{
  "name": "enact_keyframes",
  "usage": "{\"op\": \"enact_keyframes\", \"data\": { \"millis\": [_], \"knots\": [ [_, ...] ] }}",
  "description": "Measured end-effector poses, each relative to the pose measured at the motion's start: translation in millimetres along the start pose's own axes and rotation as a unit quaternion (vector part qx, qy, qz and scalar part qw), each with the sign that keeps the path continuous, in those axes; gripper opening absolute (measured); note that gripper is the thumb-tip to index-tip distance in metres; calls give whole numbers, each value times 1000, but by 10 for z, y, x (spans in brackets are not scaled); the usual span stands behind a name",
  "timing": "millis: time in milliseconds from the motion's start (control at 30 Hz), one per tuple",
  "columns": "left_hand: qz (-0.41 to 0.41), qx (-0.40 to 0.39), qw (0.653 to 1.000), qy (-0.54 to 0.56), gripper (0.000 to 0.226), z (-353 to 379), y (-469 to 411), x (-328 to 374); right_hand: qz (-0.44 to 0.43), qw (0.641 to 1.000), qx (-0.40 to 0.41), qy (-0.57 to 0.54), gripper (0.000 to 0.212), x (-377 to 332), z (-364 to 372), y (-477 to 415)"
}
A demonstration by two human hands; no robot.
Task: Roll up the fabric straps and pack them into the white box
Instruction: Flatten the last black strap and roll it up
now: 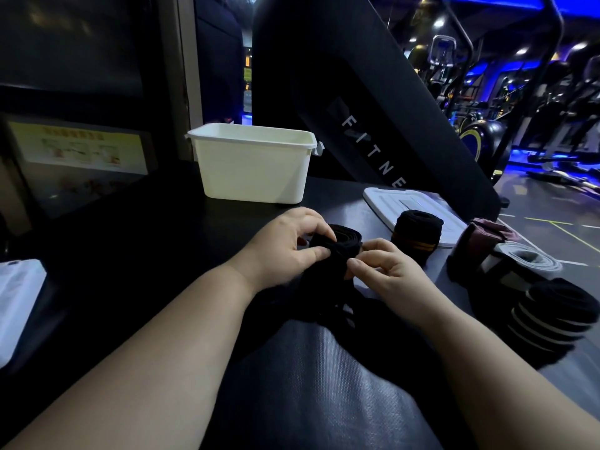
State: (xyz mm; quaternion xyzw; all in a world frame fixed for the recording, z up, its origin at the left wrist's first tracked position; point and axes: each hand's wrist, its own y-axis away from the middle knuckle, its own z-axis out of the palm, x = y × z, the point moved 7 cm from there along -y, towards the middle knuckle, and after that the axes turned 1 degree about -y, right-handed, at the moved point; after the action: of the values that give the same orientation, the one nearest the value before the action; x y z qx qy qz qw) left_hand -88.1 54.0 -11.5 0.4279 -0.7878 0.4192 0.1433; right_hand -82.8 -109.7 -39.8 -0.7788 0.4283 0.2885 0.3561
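black woven fabric strap, partly rolled, is held just above the dark table, in front of the body and nearer than the white rectangular plastic box. the loose tail is seen trailing down towards the lap, dark on dark; its end is not made out.

left grip, a bare hand: closed on the coil, thumb and fingers curled round its left side. right grip: fingertips pinched on the strap at the coil's right edge.

the white box stands open at the far side of the table; its inside is hidden from this angle. a flat white plastic lid lies to the right, with a rolled black strap with orange stripes at its near edge. further right, a maroon-and-white strap bundle and a black roll with pale stripes are noted.

handling, judged: the strap is taken to be light, soft and limp, not fragile. no stiffness is expected to hold the coil, so it is likely to spring loose if pressure is eased. it is best held across the coil's flat faces, with the tail kept taut and the edges aligned. a finished roll is best pinched over its outer end for the carry to the box.
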Motion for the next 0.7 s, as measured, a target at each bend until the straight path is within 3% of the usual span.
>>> {"op": "enact_keyframes", "data": {
  "millis": [400, 567, 700],
  "knots": [
    [1, 52, 999, -12, 25, -51, -24, -35, -49, 999, 21, -9, 21, -52, -34, 20],
    [-7, 69, 998, -1, 32, -44, -1, -76, -99, 993, 27, 66, 43, -78, -30, 32],
    [-10, 84, 996, -14, 35, -36, 10, -132, -127, 978, 52, 159, 33, -99, -36, 51]
  ]
}}
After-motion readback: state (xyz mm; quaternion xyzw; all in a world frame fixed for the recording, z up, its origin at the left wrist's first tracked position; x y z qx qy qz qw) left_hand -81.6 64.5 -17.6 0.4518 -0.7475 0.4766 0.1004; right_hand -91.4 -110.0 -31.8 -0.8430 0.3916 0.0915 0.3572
